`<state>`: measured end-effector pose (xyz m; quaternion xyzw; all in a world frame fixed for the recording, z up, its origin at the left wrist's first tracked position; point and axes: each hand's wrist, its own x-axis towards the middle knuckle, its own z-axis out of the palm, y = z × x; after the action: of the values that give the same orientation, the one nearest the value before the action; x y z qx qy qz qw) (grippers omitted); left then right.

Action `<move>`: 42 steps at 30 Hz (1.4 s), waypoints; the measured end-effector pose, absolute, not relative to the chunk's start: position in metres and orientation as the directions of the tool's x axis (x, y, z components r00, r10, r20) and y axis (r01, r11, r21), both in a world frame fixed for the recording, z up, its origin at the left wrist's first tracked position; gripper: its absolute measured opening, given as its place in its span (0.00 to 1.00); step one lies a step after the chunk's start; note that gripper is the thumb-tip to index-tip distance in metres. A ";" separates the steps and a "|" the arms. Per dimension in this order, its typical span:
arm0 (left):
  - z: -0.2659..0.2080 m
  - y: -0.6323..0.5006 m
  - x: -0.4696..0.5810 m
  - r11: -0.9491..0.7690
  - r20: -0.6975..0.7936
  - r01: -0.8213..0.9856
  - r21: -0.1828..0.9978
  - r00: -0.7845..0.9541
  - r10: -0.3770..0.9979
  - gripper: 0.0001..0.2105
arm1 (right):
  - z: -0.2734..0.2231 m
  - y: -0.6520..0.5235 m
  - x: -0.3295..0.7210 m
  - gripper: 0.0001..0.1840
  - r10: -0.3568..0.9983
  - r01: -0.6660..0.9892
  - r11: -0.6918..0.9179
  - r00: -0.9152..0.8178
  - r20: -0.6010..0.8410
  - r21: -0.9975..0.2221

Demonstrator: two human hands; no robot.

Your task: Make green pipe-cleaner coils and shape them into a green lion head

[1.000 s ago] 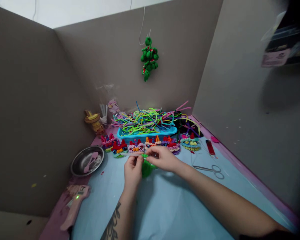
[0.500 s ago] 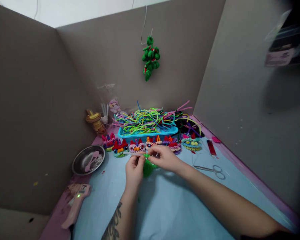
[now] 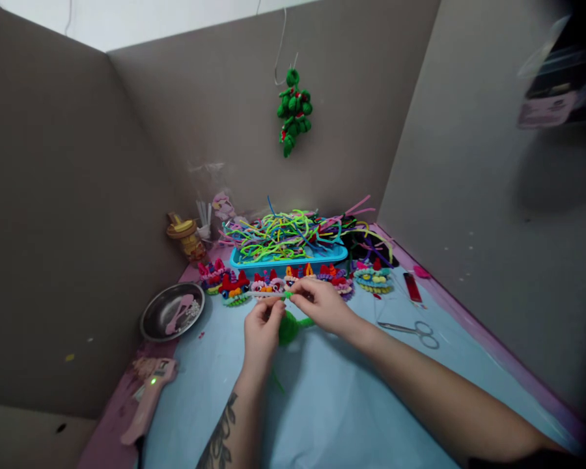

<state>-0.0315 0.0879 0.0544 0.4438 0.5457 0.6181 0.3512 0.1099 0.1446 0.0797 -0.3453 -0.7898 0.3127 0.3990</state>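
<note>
- Roughly sideways runs 1 white stick (image 3: 261, 294), pinched by the left hand (image 3: 262, 331).
- The right hand (image 3: 325, 307) pinches green strand (image 3: 287, 296) at the stick's right end, nearer it than the left.

Worktop (image 3: 322, 417): passage between left forearm (image 3: 254, 384) and right forearm (image 3: 420, 391).
Left edge: steel bowl (image 3: 157, 318), glue gun (image 3: 147, 405) obstruct.
Right: scissors (image 3: 401, 329) lie flat.
Back: blue tray (image 3: 258, 265), grey partition (image 3: 215, 111) block.
</note>
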 end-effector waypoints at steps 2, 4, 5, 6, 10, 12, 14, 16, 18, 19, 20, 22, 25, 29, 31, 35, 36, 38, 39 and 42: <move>0.055 0.088 -0.032 -0.148 0.152 0.037 0.988 -0.362 0.920 0.11 | 0.077 0.144 0.110 0.06 0.757 0.347 0.639 -0.442 0.482 -0.686; 0.054 0.088 -0.031 -0.130 0.123 0.004 0.991 -0.369 0.921 0.12 | 0.074 0.142 0.111 0.06 0.719 0.389 0.692 -0.446 0.532 -0.608; 0.053 0.088 -0.031 -0.118 0.101 -0.021 0.993 -0.372 0.923 0.12 | 0.073 0.141 0.111 0.06 0.705 0.410 0.709 -0.447 0.551 -0.574; 0.052 0.089 -0.031 -0.103 0.077 -0.050 0.993 -0.370 0.926 0.13 | 0.072 0.140 0.110 0.06 0.694 0.431 0.720 -0.445 0.566 -0.544; 0.045 0.091 -0.030 -0.065 0.011 -0.145 0.987 -0.343 0.939 0.14 | 0.070 0.135 0.109 0.06 0.674 0.507 0.729 -0.412 0.613 -0.461; 0.042 0.092 -0.031 -0.061 0.002 -0.164 0.985 -0.336 0.942 0.14 | 0.069 0.133 0.108 0.06 0.672 0.541 0.721 -0.393 0.627 -0.433; 0.040 0.092 -0.031 -0.058 -0.002 -0.167 0.984 -0.338 0.941 0.15 | 0.068 0.132 0.107 0.06 0.667 0.582 0.712 -0.387 0.637 -0.393; 0.041 0.092 -0.030 -0.042 -0.015 -0.159 0.986 -0.340 0.940 0.17 | 0.066 0.132 0.106 0.06 0.657 0.619 0.706 -0.388 0.647 -0.344; 0.041 0.092 -0.029 -0.024 -0.027 -0.141 0.990 -0.347 0.938 0.18 | 0.063 0.131 0.106 0.06 0.640 0.641 0.706 -0.395 0.659 -0.302; 0.042 0.092 -0.028 -0.020 -0.030 -0.137 0.990 -0.355 0.934 0.19 | 0.062 0.131 0.105 0.06 0.631 0.644 0.709 -0.398 0.666 -0.286; 0.042 0.092 -0.028 -0.023 -0.029 -0.138 0.990 -0.364 0.931 0.19 | 0.060 0.131 0.105 0.06 0.624 0.645 0.712 -0.400 0.671 -0.278; 0.042 0.091 -0.027 -0.048 -0.011 -0.145 0.988 -0.377 0.926 0.18 | 0.059 0.131 0.104 0.06 0.623 0.629 0.721 -0.405 0.670 -0.291; 0.039 0.092 -0.028 -0.099 0.038 -0.145 0.984 -0.370 0.928 0.16 | 0.059 0.131 0.104 0.06 0.648 0.538 0.742 -0.422 0.634 -0.400; 0.040 0.092 -0.031 -0.137 0.088 -0.110 0.984 -0.363 0.928 0.15 | 0.065 0.134 0.104 0.19 0.697 0.369 0.713 -0.469 0.543 -0.596; 0.042 0.090 -0.031 -0.145 0.112 -0.066 0.987 -0.362 0.925 0.14 | 0.069 0.137 0.105 0.22 0.734 0.311 0.648 -0.498 0.461 -0.696; 0.046 0.087 -0.029 -0.175 0.158 -0.019 0.984 -0.345 0.925 0.11 | 0.074 0.144 0.107 0.16 0.770 0.196 0.418 -0.594 0.233 -0.887; 0.047 0.087 -0.029 -0.179 0.164 -0.016 0.984 -0.340 0.926 0.11 | 0.075 0.146 0.108 0.13 0.762 0.175 0.358 -0.623 0.179 -0.917; 0.046 0.088 -0.028 -0.178 0.165 -0.009 0.984 -0.330 0.930 0.11 | 0.076 0.148 0.109 0.07 0.744 0.158 0.256 -0.662 0.090 -0.954; 0.045 0.088 -0.028 -0.174 0.163 -0.005 0.985 -0.324 0.932 0.11 | 0.077 0.149 0.110 0.06 0.740 0.161 0.218 -0.671 0.055 -0.963; 0.045 0.089 -0.028 -0.168 0.165 0.017 0.986 -0.316 0.934 0.10 | 0.079 0.151 0.111 0.10 0.739 0.175 0.194 -0.673 0.027 -0.965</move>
<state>-0.0279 0.0891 0.0448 0.4513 0.5268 0.6167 0.3720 0.1111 0.1506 0.0788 -0.3133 -0.7293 0.5520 0.2556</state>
